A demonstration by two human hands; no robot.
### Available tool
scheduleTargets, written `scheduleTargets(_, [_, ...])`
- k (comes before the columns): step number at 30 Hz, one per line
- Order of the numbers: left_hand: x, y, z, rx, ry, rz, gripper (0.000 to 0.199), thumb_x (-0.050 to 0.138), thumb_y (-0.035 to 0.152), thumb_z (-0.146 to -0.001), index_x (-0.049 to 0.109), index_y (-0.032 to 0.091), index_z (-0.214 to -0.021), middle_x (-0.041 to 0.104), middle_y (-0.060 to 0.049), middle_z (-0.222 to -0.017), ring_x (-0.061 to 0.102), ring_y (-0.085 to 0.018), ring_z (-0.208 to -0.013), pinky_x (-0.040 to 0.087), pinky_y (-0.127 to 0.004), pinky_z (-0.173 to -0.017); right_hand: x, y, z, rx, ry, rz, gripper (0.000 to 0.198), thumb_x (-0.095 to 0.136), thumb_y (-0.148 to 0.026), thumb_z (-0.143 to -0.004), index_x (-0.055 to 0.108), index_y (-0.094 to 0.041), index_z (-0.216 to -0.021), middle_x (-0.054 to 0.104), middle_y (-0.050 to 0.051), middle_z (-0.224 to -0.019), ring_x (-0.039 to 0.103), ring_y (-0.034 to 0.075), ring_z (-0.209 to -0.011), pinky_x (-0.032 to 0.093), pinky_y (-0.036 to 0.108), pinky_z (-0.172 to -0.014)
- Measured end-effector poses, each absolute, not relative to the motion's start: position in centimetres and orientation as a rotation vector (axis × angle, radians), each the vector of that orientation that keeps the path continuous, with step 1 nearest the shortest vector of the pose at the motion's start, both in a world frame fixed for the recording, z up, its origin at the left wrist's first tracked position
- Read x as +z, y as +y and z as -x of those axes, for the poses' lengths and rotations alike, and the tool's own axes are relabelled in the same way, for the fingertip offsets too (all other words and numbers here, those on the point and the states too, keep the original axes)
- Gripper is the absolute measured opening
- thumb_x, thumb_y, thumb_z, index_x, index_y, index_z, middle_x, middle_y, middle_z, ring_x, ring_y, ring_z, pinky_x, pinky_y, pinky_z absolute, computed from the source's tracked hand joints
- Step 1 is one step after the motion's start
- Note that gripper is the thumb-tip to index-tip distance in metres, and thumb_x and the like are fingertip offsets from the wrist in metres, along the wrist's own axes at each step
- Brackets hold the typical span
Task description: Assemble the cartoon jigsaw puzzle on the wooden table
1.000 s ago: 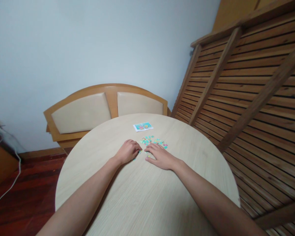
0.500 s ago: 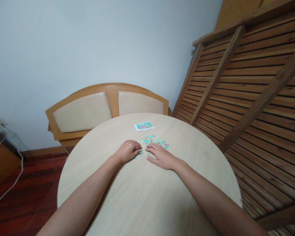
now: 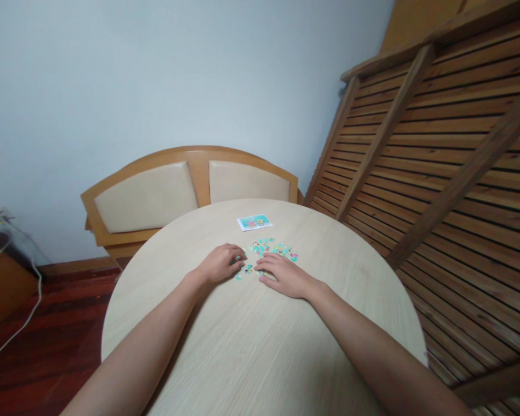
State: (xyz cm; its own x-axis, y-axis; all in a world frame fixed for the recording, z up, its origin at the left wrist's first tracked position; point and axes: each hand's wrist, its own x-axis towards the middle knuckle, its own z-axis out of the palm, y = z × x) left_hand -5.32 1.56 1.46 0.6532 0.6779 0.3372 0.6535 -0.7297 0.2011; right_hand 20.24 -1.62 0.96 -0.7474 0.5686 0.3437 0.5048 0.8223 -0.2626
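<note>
Small, colourful jigsaw puzzle pieces (image 3: 260, 247), mostly teal with yellow and pink bits, lie loosely on the round table. My left hand (image 3: 222, 263) rests at the left of the pile, fingers bent and thumb apart from them, with some pieces partly hidden beneath. Between the two hands lie a few loose pieces (image 3: 248, 269). On the right, my right hand (image 3: 285, 275) lies palm down with fingers spread, its fingertips over pieces at the near side of the pile. Neither hand shows a piece lifted off the table.
A picture card (image 3: 254, 222) with cartoon figures on teal lies beyond the pieces. The pale round wooden table (image 3: 242, 358) stands before a padded headboard (image 3: 147, 199). A slatted wooden frame (image 3: 437, 190) leans along the right. A white cable (image 3: 38, 294) hangs at the left.
My left hand has shifted slightly left, away from the right hand, uncovering more of the loose pieces between them. The right hand stays nearly in place.
</note>
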Motion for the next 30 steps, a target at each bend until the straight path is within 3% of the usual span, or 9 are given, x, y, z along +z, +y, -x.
scheduleTargets(9, [1.2, 2.4, 7.4, 0.637, 1.133, -2.724, 0.035, 0.056, 0.043, -0.093, 0.07, 0.018, -0.114, 0.068, -0.011, -0.122, 0.062, -0.025, -0.112, 0.048, -0.038, -0.101, 0.3, -1.3, -20.6, 0.232, -2.525, 0.854, 0.036, 0.057, -0.033, -0.094, 0.059, -0.017, -0.126, 0.064, 0.013, -0.127, 0.053, 0.026, -0.126, 0.039, 0.043, -0.11])
scheduleTargets(15, [1.3, 2.2, 7.0, 0.614, 1.047, -2.749, 0.034, 0.054, 0.042, -0.094, 0.07, 0.018, -0.111, 0.069, -0.012, -0.118, 0.063, -0.024, -0.109, 0.049, -0.038, -0.099, -0.4, -0.9, -20.7, 0.294, -2.449, 0.968, 0.047, 0.062, -0.036, -0.09, 0.057, -0.014, -0.131, 0.059, 0.017, -0.135, 0.043, 0.03, -0.136, 0.036, 0.047, -0.114])
scheduleTargets(21, [1.0, 1.9, 6.2, 0.636, 1.001, -2.783, 0.031, 0.056, 0.039, -0.093, 0.07, 0.02, -0.113, 0.067, -0.012, -0.12, 0.061, -0.025, -0.113, 0.047, -0.038, -0.102, -0.8, -0.6, -21.3, 0.295, -2.486, 1.016, 0.055, 0.057, -0.05, -0.092, 0.057, -0.019, -0.136, 0.052, 0.014, -0.144, 0.035, 0.032, -0.142, 0.03, 0.052, -0.117])
scheduleTargets(30, [0.8, 1.3, 4.5, 0.627, 1.195, -2.795, 0.023, 0.056, 0.033, -0.093, 0.074, 0.022, -0.103, 0.069, -0.009, -0.116, 0.063, -0.023, -0.108, 0.048, -0.036, -0.099, 0.7, -0.3, -23.4, 0.348, -2.555, 1.133, 0.059, 0.06, -0.06, -0.086, 0.06, -0.028, -0.136, 0.051, 0.011, -0.146, 0.037, 0.034, -0.14, 0.027, 0.054, -0.116])
